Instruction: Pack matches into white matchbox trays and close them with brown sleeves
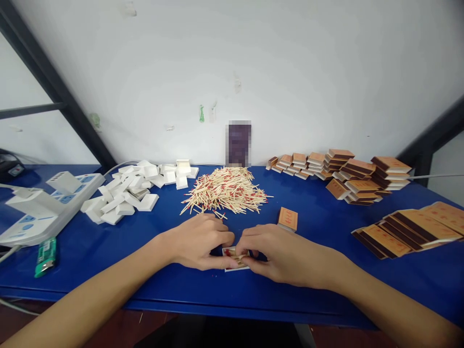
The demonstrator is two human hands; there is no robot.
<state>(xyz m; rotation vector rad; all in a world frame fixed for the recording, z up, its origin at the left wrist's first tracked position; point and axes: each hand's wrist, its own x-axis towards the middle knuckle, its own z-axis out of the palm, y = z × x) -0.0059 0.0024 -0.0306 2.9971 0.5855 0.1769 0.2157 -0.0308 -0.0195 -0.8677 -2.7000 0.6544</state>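
Note:
A small white matchbox tray (229, 269) lies on the blue table in front of me, with red-tipped matches (229, 252) inside it. My left hand (201, 241) is closed around the tray's left end, thumb at the front and curled fingers behind. From the right, my right hand (290, 253) reaches over the tray, its thumb and fingers pinched on the matches; it hides the tray's right side. Just behind that hand sits an orange printed matchbox (288, 218). A large heap of loose matches (226, 191) spreads beyond both hands.
White empty trays (123, 193) are piled at the back left, beside a power strip (68, 212) with plugs and a green-wrapped packet (46, 257). Stacked matchboxes (357, 169) line the back right. Flat matchbox sleeves (409, 227) lie at the right. A wall rises behind.

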